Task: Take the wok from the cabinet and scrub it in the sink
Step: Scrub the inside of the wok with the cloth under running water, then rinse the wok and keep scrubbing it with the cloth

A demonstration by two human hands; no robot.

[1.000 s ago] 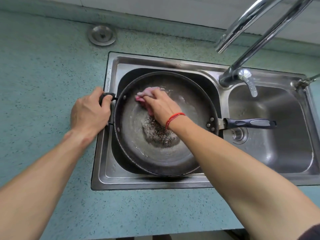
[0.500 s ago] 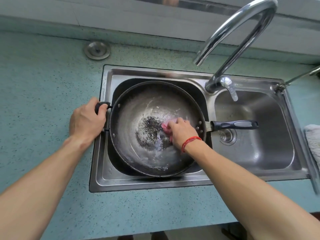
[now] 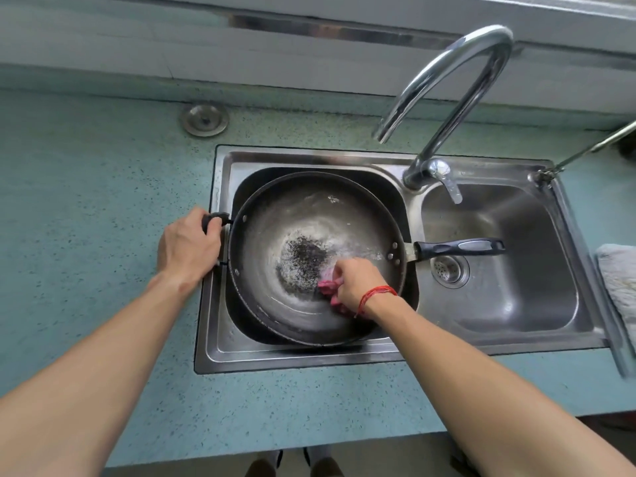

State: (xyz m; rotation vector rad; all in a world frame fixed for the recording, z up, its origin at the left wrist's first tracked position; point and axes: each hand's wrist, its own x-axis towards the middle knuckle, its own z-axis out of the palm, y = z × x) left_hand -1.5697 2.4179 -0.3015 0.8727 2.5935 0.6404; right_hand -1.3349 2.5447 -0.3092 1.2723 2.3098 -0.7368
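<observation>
Left hand (image 3: 188, 247) clenches wok (image 3: 292, 235) helper handle — right hand (image 3: 358, 284) pinches pink cloth (image 3: 328, 290).

Only one view is being provided — a wide-angle camera worn on the person's head, being aimed forward and steeply down. The double-bowl steel sink (image 3: 309, 356) is being framed near the centre, close below the lens, with the teal countertop (image 3: 86, 201) being bent outward by the lens at the edges. Both forearms are being seen entering from the bottom corners — the wall ledge (image 3: 206, 46) is being caught along the top.
</observation>
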